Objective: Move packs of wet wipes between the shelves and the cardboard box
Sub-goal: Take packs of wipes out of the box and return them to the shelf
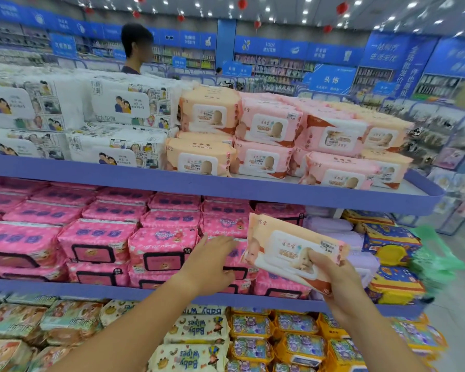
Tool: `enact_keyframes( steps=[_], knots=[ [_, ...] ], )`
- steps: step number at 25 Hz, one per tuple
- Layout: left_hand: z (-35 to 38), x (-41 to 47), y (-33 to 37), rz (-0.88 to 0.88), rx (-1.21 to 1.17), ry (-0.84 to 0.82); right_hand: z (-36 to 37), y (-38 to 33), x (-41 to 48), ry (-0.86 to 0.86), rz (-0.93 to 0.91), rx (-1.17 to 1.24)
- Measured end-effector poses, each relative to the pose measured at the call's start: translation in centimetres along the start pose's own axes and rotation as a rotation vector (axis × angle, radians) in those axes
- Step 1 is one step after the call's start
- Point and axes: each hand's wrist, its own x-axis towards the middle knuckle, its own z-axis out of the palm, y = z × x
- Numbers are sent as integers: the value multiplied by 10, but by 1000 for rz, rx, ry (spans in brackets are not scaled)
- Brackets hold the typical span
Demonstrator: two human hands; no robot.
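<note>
Wet wipes pack (293,251), peach-coloured with a white flip lid and a baby's picture, is held in the air in front of the middle shelf (113,291), tilted so that its right end sits lower and its front faces the camera. The right hand (336,288) grips it at the lower right corner, thumb curled over the front beside the lid, the other fingers hidden behind. The left hand (210,267) is just left of the pack, its fingers straight and loosely spread, holding nothing; it hangs before the magenta packs (97,237) on the middle shelf (whether it touches them cannot be told). On the top shelf (253,189) lie stacked matching peach packs (207,111), pale pink packs (266,124) and, to the left, white packs (118,106). Below, "Baby Wipes" packs (196,328) and yellow packs (253,326) fill the lowest level. A person (136,47) stands beyond the shelving.
</note>
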Motion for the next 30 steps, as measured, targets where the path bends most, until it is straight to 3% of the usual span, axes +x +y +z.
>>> enact_keyframes(
  steps=[3, 5, 7, 12, 19, 25, 30],
  knots=[
    [-30, -9, 22, -108, -624, 133, 8, -4, -2, 23, -3, 23],
    [-52, -5, 37, -185, -1124, 88, 15, -9, -3, 19, -7, 20],
    [-71, 3, 42, -189, -1286, -8, 23, -17, 1, 14, -18, 16],
    [-109, 23, 37, -79, -1134, -124, 43, -50, 15, -30, -84, 5],
    [-170, 62, 21, -14, -1073, -39, 69, -100, 53, -63, -130, -34],
    [-228, 103, -24, -48, -956, 172, 109, -149, 137, -150, -197, -229],
    [-260, 129, -84, -162, -885, 308, 171, -158, 231, -74, -283, -510]
  ],
)
